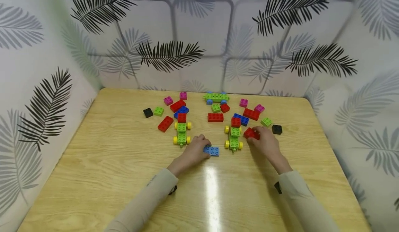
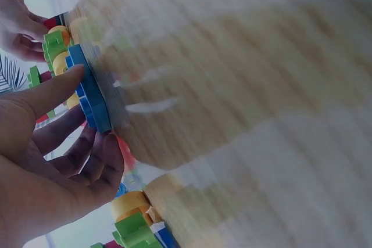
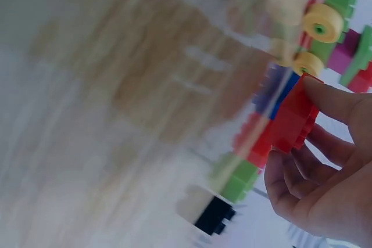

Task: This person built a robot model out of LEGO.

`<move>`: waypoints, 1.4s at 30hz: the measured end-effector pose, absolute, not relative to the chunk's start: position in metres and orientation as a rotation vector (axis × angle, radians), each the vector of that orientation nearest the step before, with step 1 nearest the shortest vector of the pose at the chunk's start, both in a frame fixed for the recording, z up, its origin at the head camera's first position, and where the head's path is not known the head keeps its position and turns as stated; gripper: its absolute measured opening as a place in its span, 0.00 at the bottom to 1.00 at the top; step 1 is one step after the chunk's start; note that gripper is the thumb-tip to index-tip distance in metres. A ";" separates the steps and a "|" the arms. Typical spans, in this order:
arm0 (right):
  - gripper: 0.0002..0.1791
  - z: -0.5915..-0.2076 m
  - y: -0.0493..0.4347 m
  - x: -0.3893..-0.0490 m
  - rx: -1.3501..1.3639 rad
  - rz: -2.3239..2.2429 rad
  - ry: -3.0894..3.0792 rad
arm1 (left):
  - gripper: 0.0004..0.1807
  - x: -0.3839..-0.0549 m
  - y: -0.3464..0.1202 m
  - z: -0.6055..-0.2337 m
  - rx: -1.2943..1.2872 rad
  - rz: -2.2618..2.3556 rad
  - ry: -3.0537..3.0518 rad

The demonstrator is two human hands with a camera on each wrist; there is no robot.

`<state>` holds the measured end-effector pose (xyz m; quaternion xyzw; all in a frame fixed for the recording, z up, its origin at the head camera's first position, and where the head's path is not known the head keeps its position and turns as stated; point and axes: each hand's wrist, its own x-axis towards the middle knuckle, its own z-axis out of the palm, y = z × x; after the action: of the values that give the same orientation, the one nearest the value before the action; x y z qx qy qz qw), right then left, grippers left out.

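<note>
My left hand (image 1: 194,151) grips a light blue toy brick (image 1: 213,151) near the table's middle, thumb on the near side and fingers on the far side. In the left wrist view that blue brick (image 2: 93,94) sits low over the wood, studs facing the palm. To the right, my right hand (image 1: 266,143) pinches a red brick (image 1: 251,134) between thumb and fingers. The right wrist view shows the red brick (image 3: 293,117) tilted at the fingertips. Just left of it stands a green toy car (image 1: 234,142) with yellow wheels and a red brick at its far end.
A matching green car (image 1: 182,138) stands beyond the left hand. At the back is a green car base (image 1: 216,97) with blue wheels. Loose bricks lie around, among them a red one (image 1: 215,117), a black one (image 1: 276,129) and a pink one (image 1: 168,101). Patterned walls enclose the table.
</note>
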<state>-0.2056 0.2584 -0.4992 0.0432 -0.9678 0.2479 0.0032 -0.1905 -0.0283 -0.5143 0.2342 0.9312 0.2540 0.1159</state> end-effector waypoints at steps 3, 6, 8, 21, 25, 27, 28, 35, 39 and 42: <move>0.25 -0.492 0.257 -0.197 0.183 0.802 -2.964 | 0.19 -0.190 -0.032 -0.512 0.705 0.770 2.717; 0.25 -0.482 0.248 -0.185 0.288 0.833 -2.861 | 0.17 -0.190 -0.032 -0.511 0.733 0.770 2.713; 0.25 -0.473 0.238 -0.175 0.378 0.865 -2.802 | 0.16 -0.190 -0.033 -0.509 0.753 0.772 2.708; 0.24 -0.479 0.180 -0.143 0.727 0.876 -2.810 | 0.13 -0.189 -0.032 -0.503 0.880 0.777 2.703; 0.23 -0.487 0.173 -0.144 0.732 0.824 -2.872 | 0.14 -0.187 -0.032 -0.503 0.885 0.774 2.699; 0.23 -0.489 0.172 -0.145 0.727 0.800 -2.885 | 0.15 -0.186 -0.031 -0.503 0.891 0.770 2.703; 0.23 -0.490 0.171 -0.146 0.727 0.788 -2.884 | 0.15 -0.186 -0.031 -0.503 0.896 0.771 2.706; 0.23 -0.493 0.167 -0.148 0.745 0.743 -2.891 | 0.16 -0.185 -0.029 -0.504 0.898 0.776 2.716; 0.22 -0.493 0.165 -0.148 0.739 0.725 -2.913 | 0.16 -0.184 -0.028 -0.505 0.888 0.777 2.722; 0.22 -0.493 0.164 -0.148 0.732 0.715 -2.934 | 0.16 -0.183 -0.028 -0.505 0.883 0.784 2.717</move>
<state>-0.1477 0.1645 -0.4934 0.2354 -0.9442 0.2299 0.0170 -0.1827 -0.0277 -0.5054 0.2967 0.9135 0.2635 0.0893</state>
